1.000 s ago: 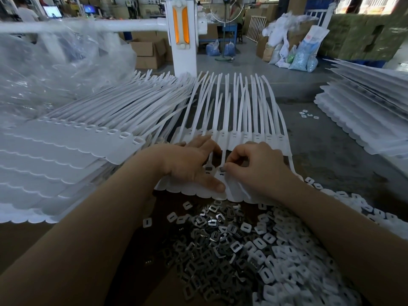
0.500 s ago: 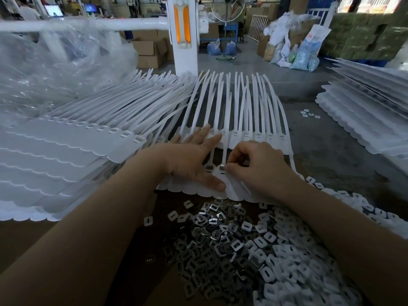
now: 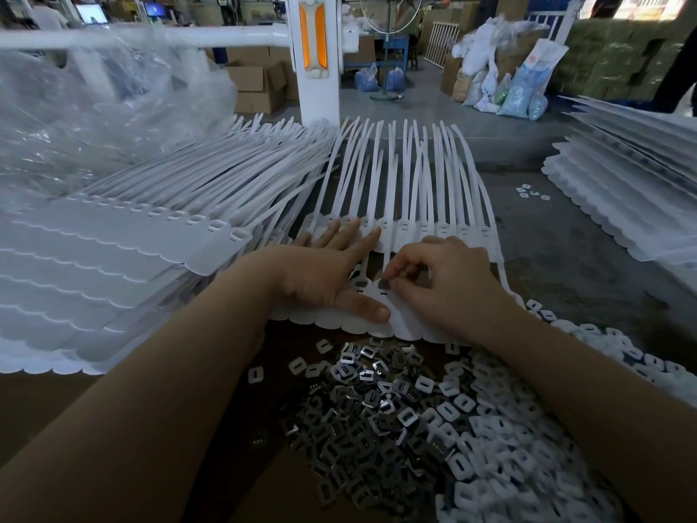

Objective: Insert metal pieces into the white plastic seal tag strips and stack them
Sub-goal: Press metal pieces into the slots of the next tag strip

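the left hand (image 3: 332, 273) lies flat on the strip (image 3: 339, 315); the right hand (image 3: 449, 281) pinches a metal piece (image 3: 384, 284); it might tip and jam if pushed crooked

You cannot read any text, number or brand here. The white sack (image 3: 543, 66) in the upper right of the frame carries a small reddish mark, but it is too blurred to read. The monitors (image 3: 92, 13) in the upper left glow, yet their content is not legible.
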`<action>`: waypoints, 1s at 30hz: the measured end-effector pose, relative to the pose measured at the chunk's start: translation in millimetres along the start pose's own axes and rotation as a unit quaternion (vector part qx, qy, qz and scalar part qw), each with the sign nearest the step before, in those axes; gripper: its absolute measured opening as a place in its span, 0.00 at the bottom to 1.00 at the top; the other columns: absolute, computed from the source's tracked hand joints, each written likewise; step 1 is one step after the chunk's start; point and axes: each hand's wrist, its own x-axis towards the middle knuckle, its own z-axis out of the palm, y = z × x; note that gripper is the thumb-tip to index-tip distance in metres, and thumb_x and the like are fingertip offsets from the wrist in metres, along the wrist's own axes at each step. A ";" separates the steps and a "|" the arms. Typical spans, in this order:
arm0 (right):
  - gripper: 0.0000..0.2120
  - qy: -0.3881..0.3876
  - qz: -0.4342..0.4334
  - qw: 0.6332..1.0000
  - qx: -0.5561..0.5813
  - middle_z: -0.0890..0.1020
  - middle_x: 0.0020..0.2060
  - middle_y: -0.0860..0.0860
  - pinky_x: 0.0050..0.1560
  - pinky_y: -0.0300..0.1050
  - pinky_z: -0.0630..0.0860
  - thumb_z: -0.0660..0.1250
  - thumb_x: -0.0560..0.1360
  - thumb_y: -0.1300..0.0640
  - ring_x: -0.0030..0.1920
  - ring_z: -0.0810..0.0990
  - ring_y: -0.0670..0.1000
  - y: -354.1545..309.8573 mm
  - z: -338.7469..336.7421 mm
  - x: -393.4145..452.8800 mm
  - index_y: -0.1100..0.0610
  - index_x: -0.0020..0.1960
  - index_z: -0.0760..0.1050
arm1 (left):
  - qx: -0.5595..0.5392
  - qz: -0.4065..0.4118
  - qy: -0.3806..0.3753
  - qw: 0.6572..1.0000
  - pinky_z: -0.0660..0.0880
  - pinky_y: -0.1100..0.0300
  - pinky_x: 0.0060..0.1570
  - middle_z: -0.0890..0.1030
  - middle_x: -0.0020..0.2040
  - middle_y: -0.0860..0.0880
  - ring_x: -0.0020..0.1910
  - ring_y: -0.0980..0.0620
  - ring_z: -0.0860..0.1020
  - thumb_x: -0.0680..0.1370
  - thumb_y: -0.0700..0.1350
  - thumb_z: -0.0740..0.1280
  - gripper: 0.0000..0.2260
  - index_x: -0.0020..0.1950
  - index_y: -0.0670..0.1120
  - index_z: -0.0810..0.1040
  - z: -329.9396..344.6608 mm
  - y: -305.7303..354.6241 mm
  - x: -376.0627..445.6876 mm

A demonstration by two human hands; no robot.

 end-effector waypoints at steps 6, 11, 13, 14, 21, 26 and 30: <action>0.04 0.010 -0.012 0.999 -0.030 0.77 0.40 0.41 0.54 0.47 0.59 0.68 0.75 0.48 0.49 0.73 0.46 2.1 1.5 0.2 0.38 0.44 0.77 | 0.001 -0.006 0.000 1.000 0.30 0.46 0.72 0.27 0.76 0.53 0.73 0.52 0.26 0.55 0.84 0.50 0.58 0.76 0.59 0.30 2.7 2.0 0.7; 0.04 0.019 -0.024 0.999 -0.045 0.78 0.41 0.41 0.56 0.48 0.62 0.68 0.75 0.48 0.49 0.73 0.47 3.3 0.9 0.0 0.39 0.46 0.79 | -0.005 -0.012 -0.005 1.000 0.30 0.44 0.73 0.27 0.76 0.54 0.74 0.52 0.26 0.54 0.85 0.50 0.59 0.76 0.59 0.30 1.2 3.6 0.3; 0.04 0.026 -0.031 0.998 -0.053 0.78 0.41 0.42 0.55 0.48 0.62 0.68 0.75 0.49 0.49 0.73 0.47 3.1 1.2 -0.4 0.39 0.47 0.79 | -0.004 -0.013 -0.006 1.000 0.31 0.44 0.73 0.27 0.76 0.54 0.73 0.52 0.26 0.54 0.85 0.50 0.59 0.76 0.59 0.30 1.2 4.0 0.2; 0.05 0.035 -0.037 0.997 -0.056 0.78 0.40 0.42 0.55 0.48 0.62 0.67 0.75 0.50 0.49 0.73 0.47 2.8 1.7 -0.6 0.40 0.48 0.79 | -0.003 -0.013 -0.005 1.000 0.31 0.44 0.73 0.27 0.76 0.54 0.73 0.52 0.26 0.55 0.84 0.50 0.59 0.76 0.59 0.29 1.2 3.9 0.1; 0.06 0.034 -0.042 0.996 -0.069 0.78 0.43 0.42 0.55 0.47 0.61 0.67 0.75 0.47 0.50 0.73 0.46 2.2 1.6 -0.5 0.40 0.50 0.81 | 0.001 -0.013 -0.004 1.000 0.30 0.45 0.72 0.27 0.76 0.53 0.73 0.51 0.26 0.55 0.85 0.50 0.59 0.75 0.59 0.29 0.5 3.1 0.7; 0.04 0.043 -0.055 0.993 -0.095 0.77 0.42 0.41 0.53 0.46 0.58 0.68 0.74 0.46 0.50 0.71 0.45 1.3 2.3 -0.9 0.41 0.48 0.80 | -0.003 -0.014 -0.003 1.000 0.30 0.45 0.72 0.27 0.76 0.53 0.73 0.51 0.26 0.54 0.85 0.50 0.59 0.75 0.59 0.29 0.8 3.7 1.0; 0.02 0.037 -0.040 0.997 -0.057 0.77 0.42 0.41 0.52 0.45 0.56 0.69 0.74 0.47 0.51 0.72 0.46 1.5 1.6 -0.5 0.41 0.43 0.77 | 0.000 -0.011 -0.004 1.000 0.31 0.44 0.73 0.27 0.76 0.53 0.74 0.51 0.27 0.56 0.84 0.50 0.59 0.76 0.58 0.30 1.1 4.5 0.7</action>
